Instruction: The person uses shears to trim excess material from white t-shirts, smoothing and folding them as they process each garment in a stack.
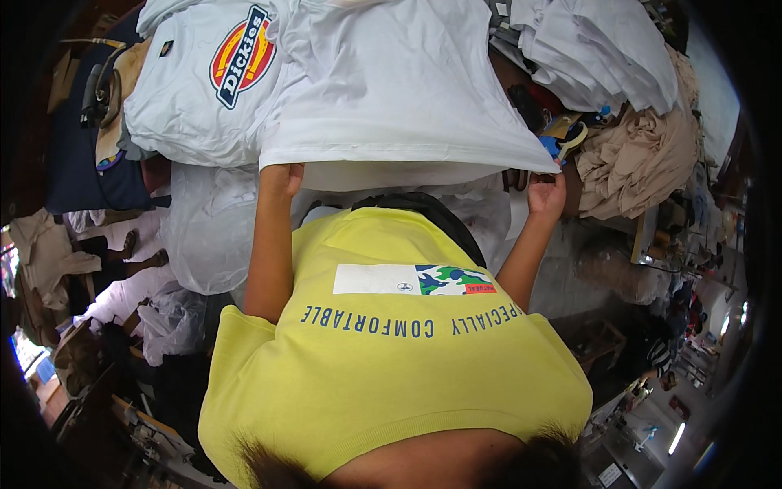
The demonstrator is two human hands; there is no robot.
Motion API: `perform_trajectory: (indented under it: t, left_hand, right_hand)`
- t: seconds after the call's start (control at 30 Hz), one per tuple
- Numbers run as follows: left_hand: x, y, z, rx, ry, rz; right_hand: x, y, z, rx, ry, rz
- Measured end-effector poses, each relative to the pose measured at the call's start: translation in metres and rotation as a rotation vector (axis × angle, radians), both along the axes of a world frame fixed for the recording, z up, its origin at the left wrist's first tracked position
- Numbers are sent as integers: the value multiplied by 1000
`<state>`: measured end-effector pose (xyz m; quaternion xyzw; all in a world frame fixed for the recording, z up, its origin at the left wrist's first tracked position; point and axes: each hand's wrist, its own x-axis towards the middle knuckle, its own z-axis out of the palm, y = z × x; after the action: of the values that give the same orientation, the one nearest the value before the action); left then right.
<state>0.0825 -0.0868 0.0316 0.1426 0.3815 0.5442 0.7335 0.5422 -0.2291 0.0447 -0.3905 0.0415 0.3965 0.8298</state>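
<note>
A white T-shirt (391,90) lies spread out in front of me, its bottom hem stretched nearly straight toward my body. At the hem's left end, my left hand (282,178) is closed on the cloth, the fingers partly hidden beneath it. My right hand (547,194) pinches the right corner of the same hem. Between the hands, the shirt's lower layer sags a little below the upper one. Touching it on the left is a stack of white T-shirts (187,122), the top one bearing a red, yellow and dark blue print.
Folded white garments (599,53) are piled at the far right, above a beige cloth heap (639,159). A tape roll (574,143) sits near my right hand. Clear plastic bags (210,232) hang at the left table edge. An iron-like tool (94,98) stands far left.
</note>
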Motion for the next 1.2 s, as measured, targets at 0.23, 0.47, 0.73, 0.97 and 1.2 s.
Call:
perform_trajectory:
  t: [0.23,0.47,0.73,0.97,1.2]
  left_hand:
    - [-35,-13,-20,440,-369,-242]
    - [-41,-3,-80,70,-1005,-18]
    - [-11,-8,-43,169,-780,-211]
    - [18,21,-43,166,-709,-215]
    - [20,17,-18,196,-600,-262]
  right_hand:
    - [-13,-24,1,235,-212,305]
    - [-22,-18,21,-87,-489,374]
    - [-42,7,41,-576,-1207,610]
    - [-193,70,93,357,-1093,1734]
    - [-254,114,75,-316,-2139,939]
